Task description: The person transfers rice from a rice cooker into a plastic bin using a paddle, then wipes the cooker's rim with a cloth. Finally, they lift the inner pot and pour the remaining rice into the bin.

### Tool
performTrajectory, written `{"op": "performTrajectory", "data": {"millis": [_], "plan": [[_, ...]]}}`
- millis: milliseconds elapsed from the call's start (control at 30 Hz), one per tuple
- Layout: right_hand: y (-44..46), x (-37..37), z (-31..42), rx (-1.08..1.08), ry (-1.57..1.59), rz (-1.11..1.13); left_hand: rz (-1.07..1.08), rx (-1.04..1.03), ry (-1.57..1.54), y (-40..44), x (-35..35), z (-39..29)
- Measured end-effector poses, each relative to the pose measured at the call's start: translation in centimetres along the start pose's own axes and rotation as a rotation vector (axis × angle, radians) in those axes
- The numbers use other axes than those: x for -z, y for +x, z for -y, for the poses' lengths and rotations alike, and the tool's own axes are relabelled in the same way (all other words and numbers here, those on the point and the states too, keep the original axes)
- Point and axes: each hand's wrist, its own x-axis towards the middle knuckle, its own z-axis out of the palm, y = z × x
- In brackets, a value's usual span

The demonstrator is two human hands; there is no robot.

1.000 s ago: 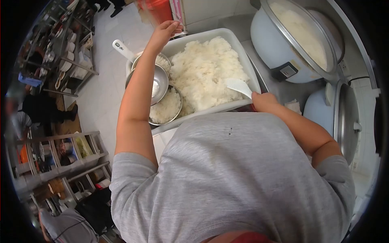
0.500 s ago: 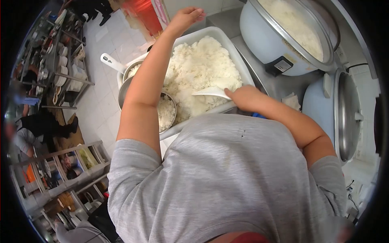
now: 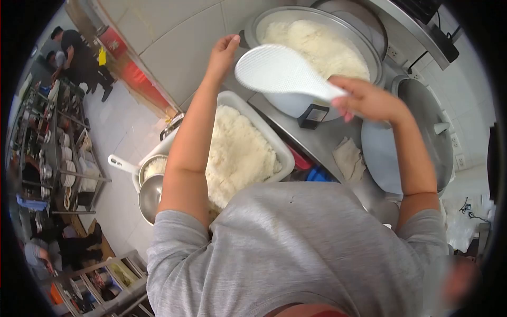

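My right hand (image 3: 364, 99) grips a white rice paddle (image 3: 280, 68) by its handle, the broad dimpled blade raised in front of the open rice cooker (image 3: 285, 100). Cooked white rice (image 3: 317, 45) shows inside that cooker. My left hand (image 3: 224, 55) is up beside the cooker's left side, fingers curled closed; whatever they may hold is hidden. Below my arms, a white tub (image 3: 282, 150) holds a large mound of rice (image 3: 237, 153). A steel bowl (image 3: 151, 198) and a white-handled scoop (image 3: 124, 164) with rice in it lie at the tub's left, partly behind my left forearm.
A second cooker (image 3: 380, 158) with a steel lid (image 3: 422, 113) stands at the right. A crumpled cloth (image 3: 349, 159) and a blue item (image 3: 318, 174) lie on the steel counter. Shelves of dishes (image 3: 68, 153) line the far left, with several people nearby.
My right hand has lifted the rice paddle from the tub's rice up to the open cooker. My left hand has closed more. The view has shifted toward the cookers.
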Motion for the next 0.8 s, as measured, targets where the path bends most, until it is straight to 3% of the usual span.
{"op": "performTrajectory", "data": {"millis": [67,133,200,300,400,500,600,700,800], "plan": [[1.1,3.9,-1.6,-0.069,0.099,-0.119,-0.063,-0.032,0.021,1.3,-2.0,-0.6],[2.2,7.5,-2.5,-0.257,-0.074,-0.307,-0.098,0.01,0.033,2.7,-3.7,-1.6],[4.2,11.3,-5.5,-0.301,-0.295,-0.382,-0.131,0.045,-0.003,4.4,-5.0,-1.8],[7.3,14.2,-8.9,-0.265,-1.093,-0.742,-0.099,0.154,-0.105,8.1,-5.2,-1.0],[12.1,17.6,-10.3,-0.466,-1.368,-0.744,-0.101,0.205,-0.118,12.9,-3.8,2.8],[17.1,18.9,-10.6,-0.491,-1.495,-0.73,-0.022,0.086,-0.019,15.4,-2.9,5.0],[20.7,19.2,-10.5,-0.439,-1.456,-0.6,0.118,0.236,-0.066,13.9,-3.6,2.4],[23.5,17.9,-10.3,-0.368,-1.569,-0.425,0.215,0.248,-0.189,13.5,-4.1,2.7],[25.8,19.8,-13.1,-0.384,-1.457,-0.513,0.188,0.218,-0.183,13.7,-3.9,3.4]]}}
